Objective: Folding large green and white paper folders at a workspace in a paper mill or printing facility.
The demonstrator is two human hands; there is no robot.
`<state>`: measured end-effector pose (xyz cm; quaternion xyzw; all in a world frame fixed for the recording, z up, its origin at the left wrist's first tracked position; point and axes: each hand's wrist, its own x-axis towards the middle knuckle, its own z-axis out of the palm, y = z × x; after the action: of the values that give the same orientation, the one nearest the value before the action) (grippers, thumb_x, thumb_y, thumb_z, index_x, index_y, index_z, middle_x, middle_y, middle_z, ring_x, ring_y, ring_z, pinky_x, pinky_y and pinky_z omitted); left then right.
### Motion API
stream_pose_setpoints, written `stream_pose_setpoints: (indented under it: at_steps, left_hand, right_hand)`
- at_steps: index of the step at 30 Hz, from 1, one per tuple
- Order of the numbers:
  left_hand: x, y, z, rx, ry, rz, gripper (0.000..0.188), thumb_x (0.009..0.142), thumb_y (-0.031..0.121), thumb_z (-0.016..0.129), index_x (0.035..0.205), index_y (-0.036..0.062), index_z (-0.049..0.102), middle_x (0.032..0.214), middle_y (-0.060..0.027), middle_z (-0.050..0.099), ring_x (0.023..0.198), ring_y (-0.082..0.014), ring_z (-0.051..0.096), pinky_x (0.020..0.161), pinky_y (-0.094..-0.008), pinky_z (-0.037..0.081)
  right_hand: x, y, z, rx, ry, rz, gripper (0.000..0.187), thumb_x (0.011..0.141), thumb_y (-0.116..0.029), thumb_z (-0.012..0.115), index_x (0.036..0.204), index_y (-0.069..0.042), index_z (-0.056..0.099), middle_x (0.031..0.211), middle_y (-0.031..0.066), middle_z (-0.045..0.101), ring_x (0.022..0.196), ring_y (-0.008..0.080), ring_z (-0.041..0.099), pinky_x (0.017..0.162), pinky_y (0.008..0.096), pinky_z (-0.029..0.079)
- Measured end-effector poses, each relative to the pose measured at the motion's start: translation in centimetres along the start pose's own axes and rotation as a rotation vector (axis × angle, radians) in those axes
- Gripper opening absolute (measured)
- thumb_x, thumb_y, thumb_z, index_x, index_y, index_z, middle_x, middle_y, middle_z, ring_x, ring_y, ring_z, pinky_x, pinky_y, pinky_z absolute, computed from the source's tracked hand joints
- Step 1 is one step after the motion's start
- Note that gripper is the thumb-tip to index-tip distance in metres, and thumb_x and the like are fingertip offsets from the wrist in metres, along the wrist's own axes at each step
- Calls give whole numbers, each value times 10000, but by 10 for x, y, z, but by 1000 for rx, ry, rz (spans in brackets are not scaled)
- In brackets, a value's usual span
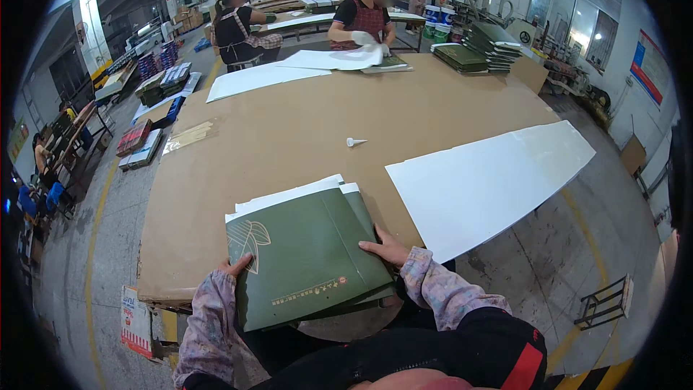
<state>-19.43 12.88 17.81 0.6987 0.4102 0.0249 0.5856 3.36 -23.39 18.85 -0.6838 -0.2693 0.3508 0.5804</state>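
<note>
One stack of green folders (307, 256) is being held over the near edge of the table (281, 133), its lower part being left unsupported toward the lap. Its left edge is being gripped by the left hand (237, 266) and its right edge by the right hand (388, 248), each thumb being laid on top; how the fingers are being placed beneath cannot be told.

The layers are being held unevenly, with pale edges being exposed at the far side and lower folders being turned askew at the right. If the grip were loosened on one side, the overhanging part could be tipped and the stack spilled toward the lap. Uneven squeezing could be making corners prone to bending.

Close by the right sleeve (437, 278), a white sheet (491, 180) could be dragged askew by a careless elbow. Beyond the stack, a small white cone-shaped piece (354, 142) is being left loose; were the folders pushed forward, their underside could be dented by it.
</note>
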Motion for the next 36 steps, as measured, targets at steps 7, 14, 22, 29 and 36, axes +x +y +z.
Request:
stream_pose_setpoints:
  at_steps: [7, 14, 22, 29, 36]
  left_hand:
    - [-5, -35, 14, -158, -29, 99, 556, 675, 354, 776, 1067, 5, 593, 873, -108, 654, 712, -204, 638, 648, -331, 527]
    - [-11, -56, 26, -299, -109, 244, 557, 695, 244, 773, 1131, -11, 537, 979, -119, 629, 807, -220, 625, 728, -352, 518]
    - [-24, -75, 38, -358, 15, 257, 604, 682, 236, 778, 1159, -19, 509, 1027, -127, 608, 864, -237, 608, 770, -360, 502]
    - [-20, -24, -1, -379, 129, 611, 596, 708, 194, 752, 1199, 3, 474, 1065, -110, 597, 928, -226, 587, 822, -341, 474]
    - [-51, 76, -13, -662, -6, 955, 508, 721, 117, 714, 1168, -5, 503, 1015, -109, 623, 886, -225, 606, 809, -352, 489]
  right_hand:
    - [12, 16, -14, 55, 12, -7, 786, 813, -328, 654, 1373, 14, 222, 1286, 184, 422, 1137, 242, 462, 947, 337, 398]
    - [3, 11, -16, 213, 72, 69, 732, 784, -362, 680, 1296, 37, 342, 1166, 162, 529, 1012, 223, 555, 861, 332, 461]
    - [-8, -2, -17, 198, -6, 162, 720, 801, -361, 664, 1306, 33, 335, 1172, 147, 526, 1003, 204, 557, 853, 316, 465]
    - [1, -58, -9, 163, 35, -266, 711, 806, -291, 671, 1327, 11, 291, 1269, 145, 433, 1154, 229, 444, 967, 346, 382]
    - [15, -126, -24, 140, 62, -593, 755, 746, -167, 740, 1339, -35, 291, 1232, 125, 476, 1147, 221, 446, 978, 350, 372]
